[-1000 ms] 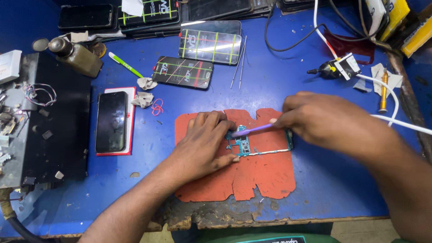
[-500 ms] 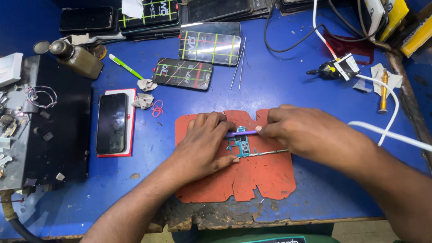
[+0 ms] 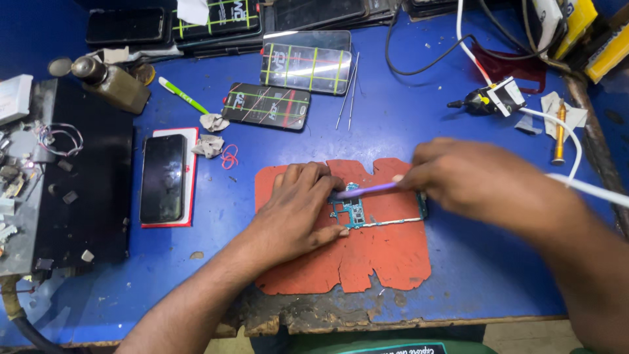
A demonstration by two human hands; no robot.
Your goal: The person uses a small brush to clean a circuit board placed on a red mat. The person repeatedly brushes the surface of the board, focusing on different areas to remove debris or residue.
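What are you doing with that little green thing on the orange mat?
A person's left hand presses a small green circuit board flat on an orange mat on the blue workbench. The right hand holds a thin purple tool, its tip over the board. Phones and screens lie around.

One circuit board [image 3: 357,211], one orange mat [image 3: 386,259], one brown bottle [image 3: 113,84], two crumpled tissues [image 3: 213,122]
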